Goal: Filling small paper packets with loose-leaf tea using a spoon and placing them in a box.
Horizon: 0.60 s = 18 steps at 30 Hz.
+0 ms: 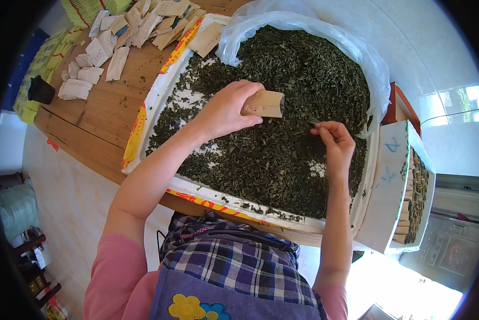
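Observation:
My left hand (224, 111) is wrapped round a small brown paper packet (266, 103), whose open end faces right. It is over a broad heap of dark dried leaves (282, 160), which look like tea. To the right, my right hand (335, 143) is closed in a pinch just above the leaves. A small pale tip shows at its fingertips, too small to name. The leaves lie in a shallow white tray (239, 208) with red and yellow tape along its edge. Beyond the packet, the deeper part of the heap rests in a clear plastic bag (375, 74).
A white foam box (386, 170) packed with upright brown packets stands against the tray's right side. At the far left, many loose paper packets (98, 53) lie on the wooden table (84, 128). A black cup (41, 90) and green-yellow stacks (47, 58) stand near its left edge.

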Each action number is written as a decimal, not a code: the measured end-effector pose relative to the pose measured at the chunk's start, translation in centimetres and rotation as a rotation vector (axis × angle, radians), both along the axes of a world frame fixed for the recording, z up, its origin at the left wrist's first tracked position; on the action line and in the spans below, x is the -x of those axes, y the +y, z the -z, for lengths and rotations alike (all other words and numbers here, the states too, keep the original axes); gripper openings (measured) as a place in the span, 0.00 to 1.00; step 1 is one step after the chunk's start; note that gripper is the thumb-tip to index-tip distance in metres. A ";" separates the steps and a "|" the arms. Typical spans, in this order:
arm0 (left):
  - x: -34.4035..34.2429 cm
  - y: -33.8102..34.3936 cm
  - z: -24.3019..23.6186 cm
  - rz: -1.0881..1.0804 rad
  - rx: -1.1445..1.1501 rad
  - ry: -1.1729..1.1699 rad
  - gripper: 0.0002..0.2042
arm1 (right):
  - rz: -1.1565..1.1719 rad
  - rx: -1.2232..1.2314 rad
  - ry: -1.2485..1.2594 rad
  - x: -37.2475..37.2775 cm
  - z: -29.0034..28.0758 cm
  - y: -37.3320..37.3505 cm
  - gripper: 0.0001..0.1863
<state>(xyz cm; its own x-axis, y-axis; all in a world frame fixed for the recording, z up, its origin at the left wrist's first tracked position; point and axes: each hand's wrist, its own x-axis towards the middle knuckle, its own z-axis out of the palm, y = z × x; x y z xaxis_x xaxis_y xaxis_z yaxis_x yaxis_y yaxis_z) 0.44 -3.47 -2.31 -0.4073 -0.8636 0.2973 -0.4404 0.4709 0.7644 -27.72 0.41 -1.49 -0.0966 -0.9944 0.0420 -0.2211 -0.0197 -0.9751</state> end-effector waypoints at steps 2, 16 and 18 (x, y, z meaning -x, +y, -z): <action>-0.1 -0.1 0.2 0.006 -0.040 0.027 0.26 | -0.026 0.025 -0.037 0.2 -1.0 0.2 0.05; 0.3 0.5 -0.4 0.024 -0.053 -0.022 0.27 | -0.239 0.782 0.896 -5.5 -6.0 1.8 0.08; 0.2 0.5 -0.4 0.026 -0.062 0.004 0.27 | -0.161 0.769 0.864 -4.3 -5.9 1.7 0.08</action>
